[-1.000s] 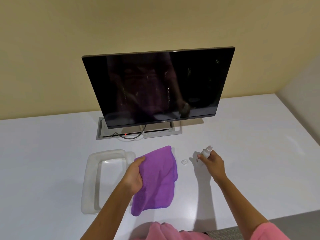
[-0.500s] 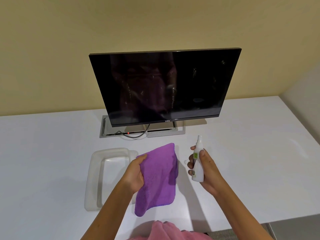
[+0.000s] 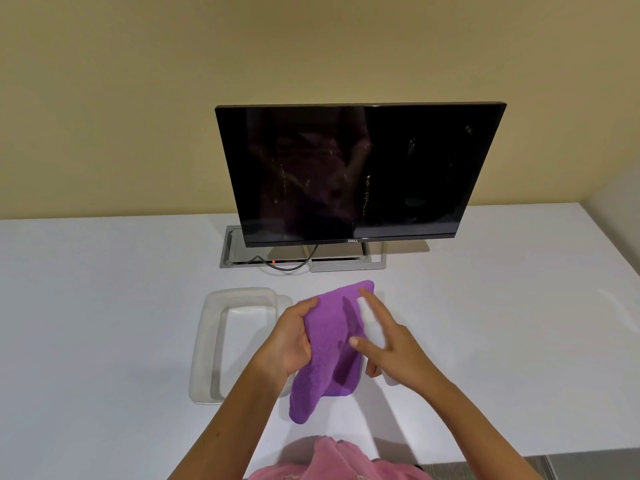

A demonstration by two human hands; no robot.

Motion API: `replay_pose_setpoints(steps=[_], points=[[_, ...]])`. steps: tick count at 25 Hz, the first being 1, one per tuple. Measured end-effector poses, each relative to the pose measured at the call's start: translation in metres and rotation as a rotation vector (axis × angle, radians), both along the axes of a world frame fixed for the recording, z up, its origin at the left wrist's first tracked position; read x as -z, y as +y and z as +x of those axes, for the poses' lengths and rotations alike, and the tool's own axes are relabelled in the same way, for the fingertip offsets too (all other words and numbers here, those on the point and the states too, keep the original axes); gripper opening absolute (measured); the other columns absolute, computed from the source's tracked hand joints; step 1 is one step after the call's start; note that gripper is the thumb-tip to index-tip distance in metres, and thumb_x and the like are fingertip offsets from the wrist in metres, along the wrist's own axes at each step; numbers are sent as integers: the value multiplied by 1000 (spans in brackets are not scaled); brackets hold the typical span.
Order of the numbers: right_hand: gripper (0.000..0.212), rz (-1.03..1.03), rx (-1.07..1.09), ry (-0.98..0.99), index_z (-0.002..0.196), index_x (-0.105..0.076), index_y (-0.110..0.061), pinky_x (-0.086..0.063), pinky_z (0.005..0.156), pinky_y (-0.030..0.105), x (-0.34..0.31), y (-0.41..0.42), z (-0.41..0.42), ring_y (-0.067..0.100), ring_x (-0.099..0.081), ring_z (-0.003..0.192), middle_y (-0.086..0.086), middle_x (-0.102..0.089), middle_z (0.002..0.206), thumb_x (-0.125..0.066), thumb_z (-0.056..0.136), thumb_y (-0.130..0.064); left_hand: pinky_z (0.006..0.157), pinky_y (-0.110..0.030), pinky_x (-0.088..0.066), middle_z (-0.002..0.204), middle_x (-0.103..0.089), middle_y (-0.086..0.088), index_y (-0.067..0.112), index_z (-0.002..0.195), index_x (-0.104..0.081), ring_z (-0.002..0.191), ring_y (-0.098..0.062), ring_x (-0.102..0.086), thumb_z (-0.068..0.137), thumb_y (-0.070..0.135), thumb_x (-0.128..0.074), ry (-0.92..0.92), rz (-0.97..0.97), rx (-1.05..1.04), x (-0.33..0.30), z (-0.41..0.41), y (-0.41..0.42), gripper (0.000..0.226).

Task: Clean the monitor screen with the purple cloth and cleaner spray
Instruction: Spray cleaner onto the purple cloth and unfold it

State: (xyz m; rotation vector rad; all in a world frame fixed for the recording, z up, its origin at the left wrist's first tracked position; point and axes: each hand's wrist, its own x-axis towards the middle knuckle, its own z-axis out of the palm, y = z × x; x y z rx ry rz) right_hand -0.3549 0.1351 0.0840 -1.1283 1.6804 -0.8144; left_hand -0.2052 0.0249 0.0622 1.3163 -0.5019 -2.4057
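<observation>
Above the white desk [image 3: 104,323], the left hand [image 3: 289,344] grips the purple cloth [image 3: 332,351] while the right hand [image 3: 391,344] curls round the blurred white spray [image 3: 372,329] right against it, before the monitor [image 3: 356,171].

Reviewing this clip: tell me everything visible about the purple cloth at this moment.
The purple cloth looks like soft, fuzzy microfibre, a single plain colour. It hangs draped and loosely folded above the white table, its lower end drooping toward the person. The left hand grips its left edge. The right hand, holding a blurred white spray bottle, sits against its right side. Whether it is damp cannot be told.
</observation>
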Motion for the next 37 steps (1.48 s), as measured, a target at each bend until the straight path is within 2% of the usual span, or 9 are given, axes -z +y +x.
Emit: replay_pose_setpoints(steps=[2, 4, 10, 14, 18, 24, 28, 32, 37], points=[[71, -43, -58, 207, 136, -19, -59, -49, 53, 19, 6, -2, 5, 19, -63, 59, 6, -66, 88, -56, 90, -20, 69, -34, -51, 85, -72, -8, 11, 117, -61, 79, -25, -66, 94, 30, -50, 28, 10, 2, -3, 1, 1, 31], [79, -101, -129, 344, 138, -14, -59, -50, 66, 25, 12, -4, 10, 15, -58, 73, 6, -63, 97, -52, 86, -12, 69, -33, -52, 84, -72, -7, 11, 113, -64, 77, -24, -67, 94, 32, -49, 53, 27, 13, -5, 2, 2, 31], [72, -133, -289, 542, 145, -19, -41, -46, 73, 28, 17, -3, 17, 25, -56, 91, 10, -60, 103, -47, 87, -8, 87, -42, -49, 99, -70, -11, 10, 116, -65, 89, -28, -65, 93, 34, -48, 90, 65, 4, -4, 5, 0, 37], [69, -90, -198, 563, 145, -21, -38, -46, 76, 24, 25, -6, 9, 24, -59, 95, 8, -62, 113, -53, 89, -13, 76, -38, -51, 92, -72, -8, 13, 113, -65, 84, -26, -65, 95, 36, -46, 77, 56, 5, -5, 5, 0, 35], [68, -84, -56, 587, 146, -18, -36, -45, 71, 25, 19, -21, -2, 23, -59, 87, 9, -64, 105, -55, 91, -21, 71, -36, -49, 92, -71, -8, 15, 113, -64, 86, -25, -63, 95, 37, -45, 57, 35, 16, -5, 3, 1, 34], [71, -130, -143, 600, 146, -18, -37, -51, 72, 32, 9, -22, 24, 25, -59, 88, 8, -60, 101, -52, 88, -12, 63, -32, -53, 83, -71, -7, 13, 109, -66, 69, -23, -68, 93, 37, -48, 90, 68, 16, -2, 1, 1, 34], [66, -74, -204, 631, 143, -22, -36, -46, 62, 30, 13, -6, 25, 24, -55, 77, 8, -57, 92, -48, 88, -10, 68, -35, -53, 87, -72, -8, 12, 112, -66, 74, -24, -68, 93, 37, -49, 90, 77, 1, 0, 0, -1, 36], [71, 8, -103, 655, 145, -16, -39, -42, 57, 22, 18, 0, 11, 20, -52, 71, 5, -52, 86, -50, 88, -12, 72, -38, -51, 90, -72, -8, 13, 112, -65, 84, -25, -66, 94, 37, -48, 88, 76, -3, 3, 0, 0, 35], [66, 48, -42, 641, 143, -22, -33, -29, 49, 15, 23, -4, -2, 18, -48, 68, 2, -51, 82, -52, 88, -12, 73, -36, -50, 91, -73, -8, 14, 113, -64, 89, -26, -65, 95, 37, -47, 67, 66, -22, 9, -1, 0, 34]])
